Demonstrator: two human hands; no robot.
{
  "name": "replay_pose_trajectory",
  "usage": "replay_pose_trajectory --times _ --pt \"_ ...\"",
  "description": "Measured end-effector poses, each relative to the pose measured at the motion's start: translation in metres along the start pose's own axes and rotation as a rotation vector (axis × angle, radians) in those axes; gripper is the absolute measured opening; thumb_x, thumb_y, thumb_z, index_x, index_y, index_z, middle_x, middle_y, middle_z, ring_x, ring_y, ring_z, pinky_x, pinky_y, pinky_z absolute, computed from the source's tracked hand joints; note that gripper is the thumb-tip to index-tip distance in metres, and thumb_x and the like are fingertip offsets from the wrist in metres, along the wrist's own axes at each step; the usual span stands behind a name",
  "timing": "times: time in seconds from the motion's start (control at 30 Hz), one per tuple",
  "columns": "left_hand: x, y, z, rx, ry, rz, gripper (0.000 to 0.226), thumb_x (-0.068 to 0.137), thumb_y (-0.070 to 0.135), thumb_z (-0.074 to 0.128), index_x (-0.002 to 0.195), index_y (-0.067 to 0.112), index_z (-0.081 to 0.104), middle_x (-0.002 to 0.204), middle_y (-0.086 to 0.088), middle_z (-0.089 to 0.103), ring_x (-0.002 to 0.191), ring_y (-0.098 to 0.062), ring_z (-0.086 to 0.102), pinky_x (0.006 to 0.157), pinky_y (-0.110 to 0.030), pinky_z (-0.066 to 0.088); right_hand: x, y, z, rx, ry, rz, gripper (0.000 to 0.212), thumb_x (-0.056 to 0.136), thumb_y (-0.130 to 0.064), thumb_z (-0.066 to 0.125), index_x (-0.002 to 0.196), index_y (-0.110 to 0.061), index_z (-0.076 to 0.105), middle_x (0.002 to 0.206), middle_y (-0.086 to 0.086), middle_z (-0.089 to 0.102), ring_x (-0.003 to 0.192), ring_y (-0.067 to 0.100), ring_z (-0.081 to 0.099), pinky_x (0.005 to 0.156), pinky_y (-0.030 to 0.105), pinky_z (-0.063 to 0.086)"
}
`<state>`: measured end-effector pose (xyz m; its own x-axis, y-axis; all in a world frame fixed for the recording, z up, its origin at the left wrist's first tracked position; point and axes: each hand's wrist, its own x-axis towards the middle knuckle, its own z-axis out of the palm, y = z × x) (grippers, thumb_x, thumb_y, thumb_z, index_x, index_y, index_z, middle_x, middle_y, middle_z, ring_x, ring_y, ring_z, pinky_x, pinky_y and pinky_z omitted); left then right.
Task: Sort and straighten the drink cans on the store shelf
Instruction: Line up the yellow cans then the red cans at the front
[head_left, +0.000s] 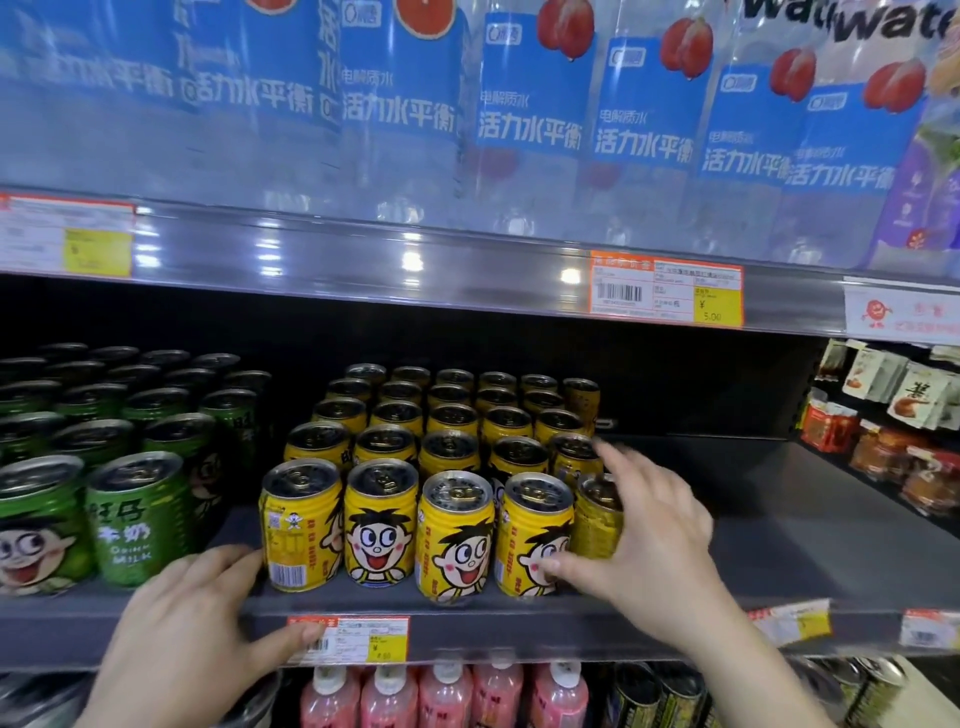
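Nearest the lens, the person's left hand (192, 629) rests on the front lip of the grey metal shelf (779, 525), thumb lying over the orange-and-yellow paper price tag (348, 638) and fingertips reaching up to touch the base of the leftmost front yellow cartoon-face drink can (301, 525). Its fingers are loosely extended and clasp nothing; judging by the placement, it acts as a stop so the front row cannot slide left.

Left of that, the green cartoon-face milk cans (137, 514) stand in their own block, apart from the yellow ones by a bare strip of shelf, so the two flavours look already separated.

The yellow cans form a tight block several rows deep, labels on the front row turned at differing angles: the first shows its barcode side, the next its face squarely forward. That suggests straightening is partly done.

At the right edge of the block, the right hand (644, 535) is wrapped around a darker gold ribbed can (600, 514) at the end of the front row, thumb low against the neighbouring yellow can, fingers spread over the top; motion blur hides how firmly it holds. Likely it is pressing this can into line with the row.

Beyond it the shelf runs bare toward hanging snack packets (878, 395).
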<state>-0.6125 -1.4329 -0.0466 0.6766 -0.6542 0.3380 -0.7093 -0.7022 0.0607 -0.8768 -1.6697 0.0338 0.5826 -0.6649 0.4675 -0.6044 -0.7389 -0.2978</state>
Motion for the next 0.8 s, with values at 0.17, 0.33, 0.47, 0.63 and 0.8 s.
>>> replay_pose_trajectory --times 0.17,0.33,0.47,0.63,0.8 --pt "-0.004 0.0 -0.004 -0.021 0.057 0.041 0.096 0.057 0.095 0.03 0.098 0.021 0.075 0.093 0.0 0.072 0.08 -0.026 0.068 0.07 -0.041 0.055 0.005 -0.022 0.008 -0.103 -0.027 -0.058 0.1 0.06 -0.075 0.066 0.143 -0.043 0.02 0.145 -0.016 0.031 0.134 0.012 0.022 0.109 0.038 0.014" --pt "-0.007 0.001 -0.009 0.001 0.085 0.059 0.092 0.059 0.094 0.029 0.097 0.023 0.074 0.091 0.005 0.071 0.078 -0.021 0.068 0.067 -0.037 0.056 -0.001 -0.024 0.013 -0.14 0.121 -0.095 0.093 0.052 -0.067 0.076 0.133 -0.037 0.044 0.133 -0.007 0.047 0.125 0.016 0.029 0.103 0.044 0.02" --pt "-0.007 0.001 -0.01 -0.008 0.105 0.066 0.092 0.061 0.094 0.026 0.095 0.023 0.074 0.09 0.006 0.071 0.076 -0.02 0.067 0.066 -0.037 0.056 -0.033 -0.054 0.037 -0.004 0.28 -0.461 0.034 0.068 -0.061 0.06 0.096 -0.042 0.063 0.089 -0.023 0.058 0.087 0.006 0.053 0.076 0.026 0.034" --pt "-0.006 -0.001 -0.007 -0.004 0.081 0.064 0.091 0.06 0.093 0.03 0.096 0.023 0.074 0.091 0.005 0.071 0.077 -0.021 0.067 0.068 -0.037 0.055 -0.045 -0.072 0.076 0.047 0.166 -0.412 0.027 0.071 -0.05 0.044 0.077 -0.042 0.069 0.069 -0.023 0.06 0.063 0.003 0.06 0.064 0.02 0.044" --pt "-0.003 0.0 -0.003 0.025 0.067 0.047 0.09 0.055 0.092 0.04 0.098 0.021 0.075 0.092 0.003 0.072 0.079 -0.021 0.068 0.069 -0.039 0.056 -0.039 -0.065 0.078 0.034 0.222 -0.268 0.027 0.076 -0.041 0.043 0.074 -0.039 0.069 0.073 -0.023 0.059 0.067 0.002 0.059 0.064 0.021 0.037"
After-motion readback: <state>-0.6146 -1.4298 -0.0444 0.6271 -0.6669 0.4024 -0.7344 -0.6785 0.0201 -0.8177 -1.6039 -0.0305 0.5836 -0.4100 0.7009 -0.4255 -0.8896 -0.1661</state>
